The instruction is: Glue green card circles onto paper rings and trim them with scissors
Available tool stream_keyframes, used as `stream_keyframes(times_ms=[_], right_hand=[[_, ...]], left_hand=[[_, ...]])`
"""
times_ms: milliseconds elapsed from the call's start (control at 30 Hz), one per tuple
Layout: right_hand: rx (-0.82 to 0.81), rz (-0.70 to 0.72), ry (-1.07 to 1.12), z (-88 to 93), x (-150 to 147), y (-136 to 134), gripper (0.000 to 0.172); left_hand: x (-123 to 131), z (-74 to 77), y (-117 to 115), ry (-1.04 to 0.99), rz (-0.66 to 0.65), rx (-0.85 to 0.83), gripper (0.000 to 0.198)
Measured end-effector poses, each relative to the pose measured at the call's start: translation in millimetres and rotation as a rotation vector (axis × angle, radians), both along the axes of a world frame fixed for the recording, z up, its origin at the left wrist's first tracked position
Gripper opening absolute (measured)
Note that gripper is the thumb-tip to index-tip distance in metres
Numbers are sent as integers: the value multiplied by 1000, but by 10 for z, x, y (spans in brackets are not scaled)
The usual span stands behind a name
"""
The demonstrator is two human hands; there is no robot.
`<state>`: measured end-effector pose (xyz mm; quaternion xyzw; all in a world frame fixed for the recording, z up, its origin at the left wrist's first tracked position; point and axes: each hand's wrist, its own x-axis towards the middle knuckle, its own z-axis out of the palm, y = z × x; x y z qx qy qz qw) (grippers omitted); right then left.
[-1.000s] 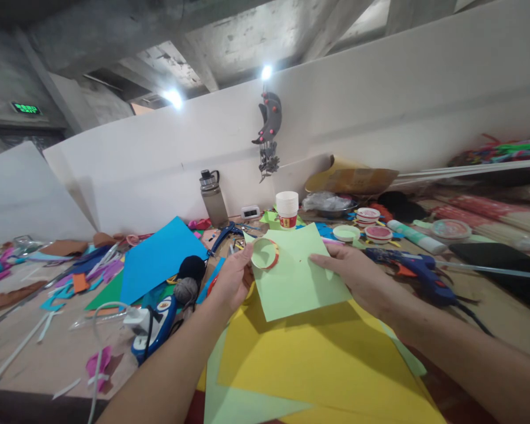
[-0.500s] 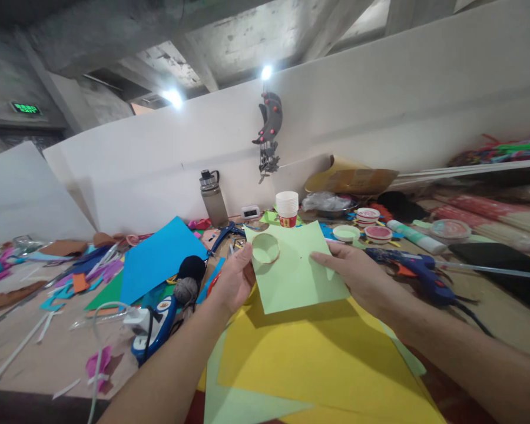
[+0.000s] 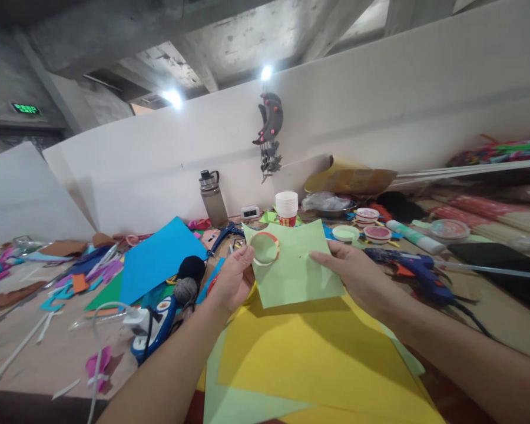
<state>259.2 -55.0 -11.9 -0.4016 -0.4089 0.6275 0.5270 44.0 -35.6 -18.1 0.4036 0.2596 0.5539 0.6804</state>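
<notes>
We find the left hand nearly closed, thumb at the edge of a paper ring; we cannot tell whether it also grips the light green sheet. The right hand pinches the sheet's right edge. Ring and sheet are above the yellow paper. We judge the step as positioning ring against sheet; the next move calls for steady alignment.

Right hand partly hidden behind green sheet.
</notes>
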Motion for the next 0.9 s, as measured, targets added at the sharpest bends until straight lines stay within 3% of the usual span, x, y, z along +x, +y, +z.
stream_keyframes(times_ms=[100, 400, 700, 900], right_hand=[[-3, 0, 23, 15, -9, -20, 35], [-54, 25, 11, 64, -32, -75, 22], [-62, 12, -89, 30, -29, -52, 28], [-25, -22, -208, 45, 12, -8, 32]], left_hand=[[3, 14, -6, -9, 3, -2, 35], [10, 0, 4, -18, -5, -38, 36], [12, 32, -10, -31, 1, -85, 38], [-16, 5, 34, 96, 26, -76, 32]])
